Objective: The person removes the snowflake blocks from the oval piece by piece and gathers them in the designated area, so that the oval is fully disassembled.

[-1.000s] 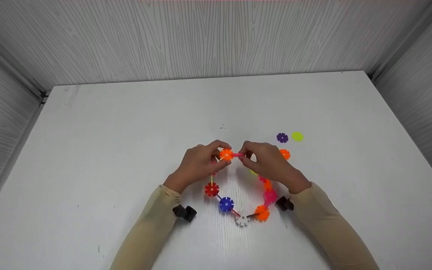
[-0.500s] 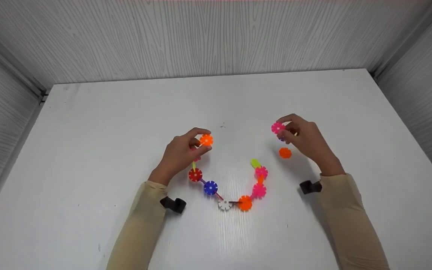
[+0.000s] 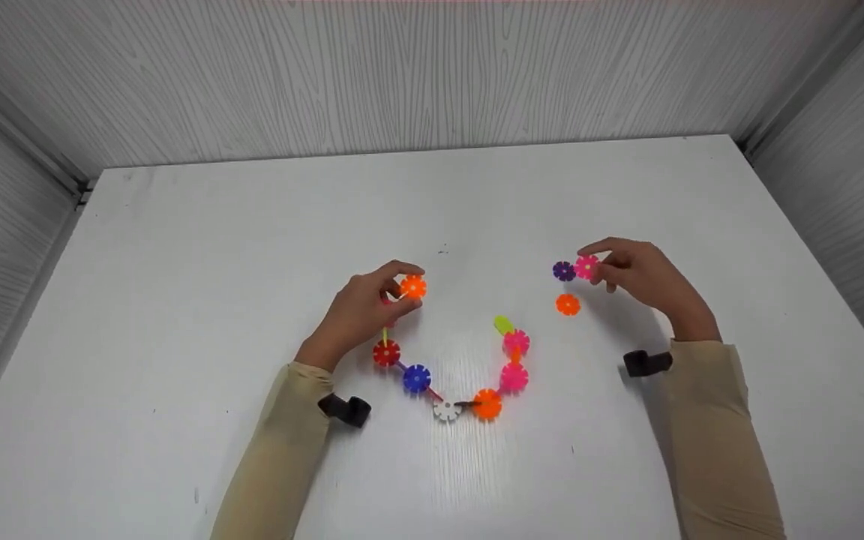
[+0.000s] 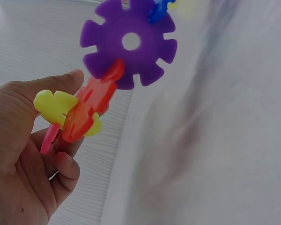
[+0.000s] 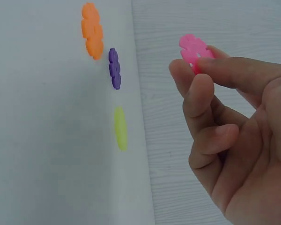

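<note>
My left hand (image 3: 353,311) pinches an orange notched disc (image 3: 414,286) at one end of a chain of interlocked plastic discs. From there the chain curves through a red disc (image 3: 385,352), a blue disc (image 3: 417,379) and a white disc (image 3: 447,410) to a yellow disc (image 3: 504,325) at its other end. In the left wrist view, a purple disc (image 4: 103,44) and yellow and red ones crowd near the fingers. Between thumb and fingertips, my right hand (image 3: 649,281) holds a loose pink notched disc (image 5: 195,49), beside a purple disc (image 3: 562,271) on the table.
A loose orange disc (image 3: 568,304) lies near the purple one. The right wrist view also shows a yellow disc (image 5: 121,128), covered by the right hand in the head view. White table (image 3: 252,247) surrounds everything, with a grey wood-grain panel (image 3: 417,75) behind.
My right hand has drawn away from the left with the pink disc, then moved right past the purple disc. The left hand and chain shifted left, then stayed nearly still.
</note>
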Demonstrator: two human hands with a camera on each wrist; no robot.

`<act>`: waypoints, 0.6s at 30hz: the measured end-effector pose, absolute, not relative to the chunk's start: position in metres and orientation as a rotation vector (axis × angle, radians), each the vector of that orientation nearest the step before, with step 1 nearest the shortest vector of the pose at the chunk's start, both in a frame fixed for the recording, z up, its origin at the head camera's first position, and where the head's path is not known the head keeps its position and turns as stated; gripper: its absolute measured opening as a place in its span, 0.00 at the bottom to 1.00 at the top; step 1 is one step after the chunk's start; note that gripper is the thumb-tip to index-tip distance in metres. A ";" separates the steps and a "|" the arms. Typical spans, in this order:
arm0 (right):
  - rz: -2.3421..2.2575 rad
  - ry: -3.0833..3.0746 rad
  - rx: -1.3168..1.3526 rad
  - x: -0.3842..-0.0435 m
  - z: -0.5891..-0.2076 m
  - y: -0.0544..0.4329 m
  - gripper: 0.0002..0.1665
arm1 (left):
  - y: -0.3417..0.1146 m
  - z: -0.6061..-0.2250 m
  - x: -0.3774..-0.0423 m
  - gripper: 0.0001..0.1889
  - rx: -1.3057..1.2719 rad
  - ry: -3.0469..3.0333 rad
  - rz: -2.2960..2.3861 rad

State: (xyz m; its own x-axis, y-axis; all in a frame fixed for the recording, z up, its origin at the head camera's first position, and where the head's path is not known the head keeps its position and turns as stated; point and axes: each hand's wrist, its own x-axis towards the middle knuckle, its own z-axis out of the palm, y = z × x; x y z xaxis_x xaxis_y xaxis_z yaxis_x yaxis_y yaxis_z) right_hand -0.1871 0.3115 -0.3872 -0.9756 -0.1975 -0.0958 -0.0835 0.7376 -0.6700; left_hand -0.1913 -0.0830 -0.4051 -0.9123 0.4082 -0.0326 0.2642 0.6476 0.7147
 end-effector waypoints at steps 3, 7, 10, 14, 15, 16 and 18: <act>-1.033 2.729 -0.194 -0.187 -0.388 0.318 0.18 | -0.083 -0.406 -0.191 0.23 0.565 2.659 1.115; -0.979 2.680 -0.110 -0.187 -0.390 0.325 0.20 | -0.085 -0.406 -0.190 0.23 0.591 2.637 1.116; -0.954 2.651 -0.069 -0.187 -0.392 0.329 0.21 | -0.085 -0.405 -0.190 0.24 0.611 2.626 1.113; -0.955 2.611 -0.032 -0.188 -0.395 0.334 0.19 | -0.085 -0.405 -0.191 0.25 0.613 2.613 1.115; -0.958 2.602 -0.027 -0.188 -0.395 0.334 0.18 | -0.084 -0.405 -0.191 0.26 0.606 2.609 1.116; -0.958 2.596 -0.023 -0.188 -0.396 0.335 0.18 | -0.084 -0.405 -0.192 0.26 0.599 2.606 1.118; -0.966 2.579 -0.014 -0.188 -0.397 0.335 0.18 | -0.084 -0.405 -0.192 0.28 0.585 2.601 1.120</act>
State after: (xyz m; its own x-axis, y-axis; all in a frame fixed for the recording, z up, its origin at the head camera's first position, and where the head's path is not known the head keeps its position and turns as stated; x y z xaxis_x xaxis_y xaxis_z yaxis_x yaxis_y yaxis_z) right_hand -0.1885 0.3354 -0.3973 -0.9258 -0.1415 -0.3504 0.1234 0.7633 -0.6342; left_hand -0.1922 -0.0837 -0.4050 -0.8883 0.4542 -0.0683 0.2626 0.6242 0.7358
